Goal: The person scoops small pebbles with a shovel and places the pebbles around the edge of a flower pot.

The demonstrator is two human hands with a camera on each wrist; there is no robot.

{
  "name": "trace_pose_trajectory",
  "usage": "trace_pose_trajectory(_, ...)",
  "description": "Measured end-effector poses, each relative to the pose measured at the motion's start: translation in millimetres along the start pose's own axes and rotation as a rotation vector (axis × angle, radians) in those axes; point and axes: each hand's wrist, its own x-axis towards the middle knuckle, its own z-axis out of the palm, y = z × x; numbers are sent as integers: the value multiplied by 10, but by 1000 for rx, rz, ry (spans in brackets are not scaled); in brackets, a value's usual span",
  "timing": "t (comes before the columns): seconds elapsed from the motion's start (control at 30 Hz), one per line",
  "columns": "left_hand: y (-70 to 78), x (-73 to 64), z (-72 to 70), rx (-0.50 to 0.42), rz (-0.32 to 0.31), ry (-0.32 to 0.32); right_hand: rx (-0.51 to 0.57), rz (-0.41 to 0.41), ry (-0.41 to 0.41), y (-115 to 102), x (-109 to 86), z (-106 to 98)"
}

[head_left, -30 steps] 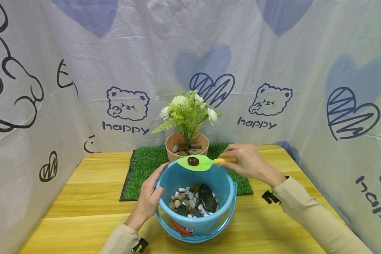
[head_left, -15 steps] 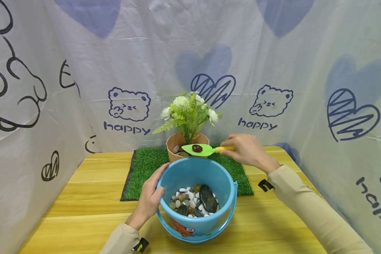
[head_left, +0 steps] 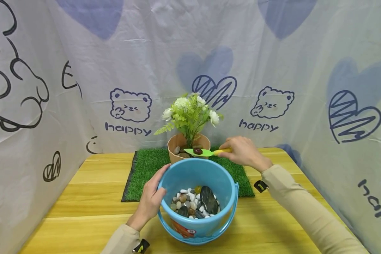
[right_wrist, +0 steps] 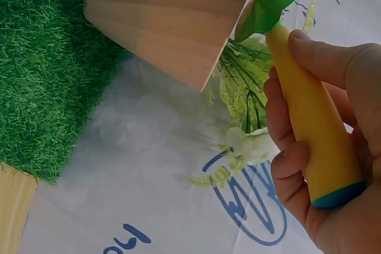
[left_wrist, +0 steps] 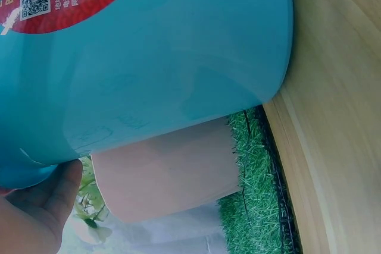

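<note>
My left hand grips the left rim of a blue bucket, thumb over the edge. Inside the bucket lie white, grey and brown pebbles and a large black stone. My right hand holds a toy shovel by its yellow handle, fingers wrapped round it. On the green blade rests a dark reddish-brown stone. The blade is held level with the mouth of a tan flowerpot, just beyond the bucket. Larger stones surround the stems in the pot.
White artificial flowers with green leaves rise from the pot. The pot stands on an artificial grass mat. Beneath everything is a yellow wooden table. A printed white cloth encloses the back and sides.
My right hand has moved the shovel forward from over the bucket's far rim to the flowerpot's mouth, the stone still on the blade. The blade now looks narrower. My left hand stays on the rim.
</note>
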Motion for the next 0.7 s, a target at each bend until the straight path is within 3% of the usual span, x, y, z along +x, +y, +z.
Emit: trace_pose_trajectory(0.7,10,2,0,5,-15,-7,79,37,25,4,-36,14)
